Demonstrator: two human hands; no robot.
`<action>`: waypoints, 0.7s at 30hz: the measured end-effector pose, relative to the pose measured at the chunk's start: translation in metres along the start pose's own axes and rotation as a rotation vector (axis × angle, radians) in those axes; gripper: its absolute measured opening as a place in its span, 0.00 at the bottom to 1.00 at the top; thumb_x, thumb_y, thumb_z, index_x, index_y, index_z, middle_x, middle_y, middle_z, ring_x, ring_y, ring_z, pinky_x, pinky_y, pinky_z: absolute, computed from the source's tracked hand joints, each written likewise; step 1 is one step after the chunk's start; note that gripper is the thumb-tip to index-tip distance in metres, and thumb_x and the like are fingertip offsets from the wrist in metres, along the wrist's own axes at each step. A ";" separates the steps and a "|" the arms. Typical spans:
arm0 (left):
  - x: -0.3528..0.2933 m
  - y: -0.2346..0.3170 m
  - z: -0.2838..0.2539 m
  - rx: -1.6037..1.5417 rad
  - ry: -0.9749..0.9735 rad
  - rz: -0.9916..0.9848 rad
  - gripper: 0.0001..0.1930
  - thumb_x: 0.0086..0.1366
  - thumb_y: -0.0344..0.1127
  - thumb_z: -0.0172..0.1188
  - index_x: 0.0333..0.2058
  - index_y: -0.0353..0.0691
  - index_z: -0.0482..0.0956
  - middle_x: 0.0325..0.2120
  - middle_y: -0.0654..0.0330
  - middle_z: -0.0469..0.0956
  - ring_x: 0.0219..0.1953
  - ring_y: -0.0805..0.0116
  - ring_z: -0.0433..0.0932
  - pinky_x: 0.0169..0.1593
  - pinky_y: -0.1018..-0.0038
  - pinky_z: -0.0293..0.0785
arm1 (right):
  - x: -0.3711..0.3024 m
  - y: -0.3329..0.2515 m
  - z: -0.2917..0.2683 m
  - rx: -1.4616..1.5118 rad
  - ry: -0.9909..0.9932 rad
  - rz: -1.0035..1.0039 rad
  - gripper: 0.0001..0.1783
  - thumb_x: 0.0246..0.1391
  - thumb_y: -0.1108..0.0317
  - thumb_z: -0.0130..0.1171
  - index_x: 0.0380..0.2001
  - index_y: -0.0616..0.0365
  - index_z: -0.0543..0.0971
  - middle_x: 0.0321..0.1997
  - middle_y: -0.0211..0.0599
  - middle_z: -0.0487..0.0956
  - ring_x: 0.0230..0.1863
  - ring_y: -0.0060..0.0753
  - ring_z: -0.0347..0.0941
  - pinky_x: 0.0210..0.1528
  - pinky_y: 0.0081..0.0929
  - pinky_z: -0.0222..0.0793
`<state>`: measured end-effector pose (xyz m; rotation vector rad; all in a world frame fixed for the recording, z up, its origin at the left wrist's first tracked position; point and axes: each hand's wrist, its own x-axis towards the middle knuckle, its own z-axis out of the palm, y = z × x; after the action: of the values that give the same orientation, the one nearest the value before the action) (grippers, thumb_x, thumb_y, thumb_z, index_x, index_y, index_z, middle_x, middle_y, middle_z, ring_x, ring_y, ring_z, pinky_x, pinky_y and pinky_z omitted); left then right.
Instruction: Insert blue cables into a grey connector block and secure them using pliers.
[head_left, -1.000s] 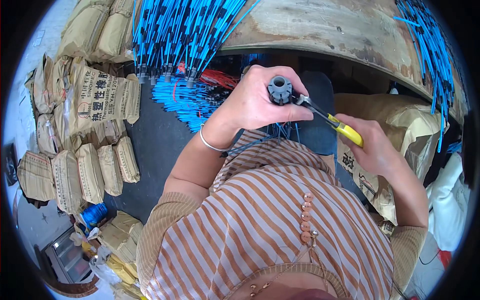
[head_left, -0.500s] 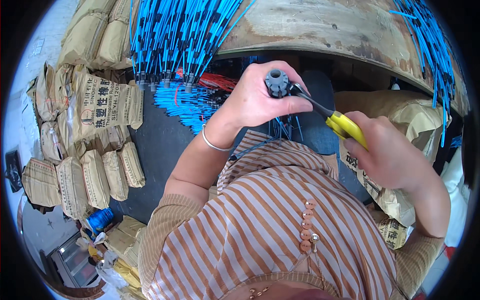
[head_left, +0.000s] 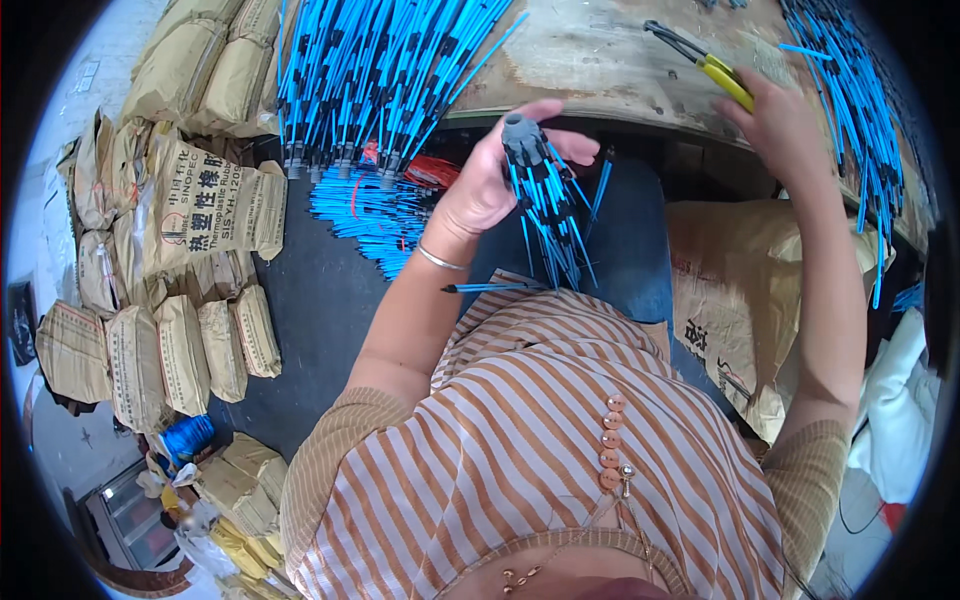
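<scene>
A bundle of thin blue rods (head_left: 552, 215) with black sleeves and a grey ribbed end piece (head_left: 524, 138) stands above my lap, end piece up. My left hand (head_left: 485, 185) is curled loosely about it, thumb and fingers spread around the end piece; how firmly it grips is hard to see. Up at the right, over the wooden table (head_left: 590, 60), my right hand (head_left: 775, 125) is closed on the yellow handles of a pair of pliers (head_left: 722, 80). Their long dark jaws point to the upper left, away from the bundle.
Similar blue bundles (head_left: 390, 80) hang over the table's near edge at left, and more blue rods (head_left: 850, 130) lie at far right. Tied blue rods (head_left: 360, 205) lie lower, beside red ones (head_left: 430, 165). Brown paper sacks (head_left: 210, 200) are piled left; another sack (head_left: 740, 280) stands right.
My right hand has carried the pliers away from the grey end piece, up and right over the table. My left hand has loosened its fingers and shifted slightly left, showing the rods beneath.
</scene>
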<state>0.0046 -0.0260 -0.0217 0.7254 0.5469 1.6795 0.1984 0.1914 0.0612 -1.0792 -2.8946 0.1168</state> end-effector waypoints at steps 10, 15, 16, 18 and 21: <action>0.000 -0.019 0.029 0.805 0.213 -0.051 0.38 0.38 0.33 0.71 0.51 0.35 0.65 0.36 0.53 0.79 0.34 0.61 0.78 0.43 0.73 0.72 | -0.058 -0.073 0.027 1.206 -0.013 -0.173 0.28 0.45 0.67 0.63 0.51 0.64 0.72 0.48 0.42 0.77 0.47 0.36 0.72 0.53 0.28 0.65; 0.016 -0.027 0.082 1.176 0.367 0.071 0.33 0.39 0.28 0.69 0.47 0.34 0.66 0.33 0.53 0.78 0.32 0.64 0.76 0.39 0.74 0.72 | -0.079 -0.097 0.015 1.218 0.145 0.033 0.26 0.46 0.68 0.62 0.50 0.65 0.72 0.44 0.44 0.77 0.44 0.31 0.73 0.49 0.25 0.66; 0.015 -0.030 0.086 1.204 0.368 0.115 0.33 0.39 0.28 0.69 0.47 0.33 0.66 0.33 0.54 0.78 0.31 0.64 0.76 0.39 0.75 0.72 | -0.080 -0.099 0.006 1.128 0.140 0.109 0.26 0.46 0.67 0.62 0.50 0.65 0.72 0.44 0.44 0.77 0.43 0.31 0.73 0.48 0.25 0.66; 0.013 -0.031 0.093 1.266 0.377 0.200 0.32 0.40 0.28 0.68 0.47 0.32 0.66 0.32 0.54 0.78 0.31 0.65 0.76 0.38 0.76 0.72 | -0.080 -0.105 -0.009 0.948 0.125 0.253 0.25 0.46 0.67 0.62 0.49 0.65 0.72 0.42 0.45 0.78 0.41 0.30 0.73 0.46 0.26 0.67; 0.010 -0.017 0.096 1.146 0.334 0.193 0.30 0.42 0.30 0.68 0.45 0.32 0.68 0.33 0.54 0.78 0.31 0.64 0.77 0.37 0.75 0.73 | -0.075 -0.111 -0.018 0.809 0.223 0.171 0.24 0.46 0.66 0.62 0.47 0.65 0.73 0.39 0.45 0.78 0.39 0.31 0.74 0.42 0.26 0.67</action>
<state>0.0831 -0.0142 0.0354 1.3225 1.7877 1.5764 0.1838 0.0599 0.0869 -1.0556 -2.1833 0.9924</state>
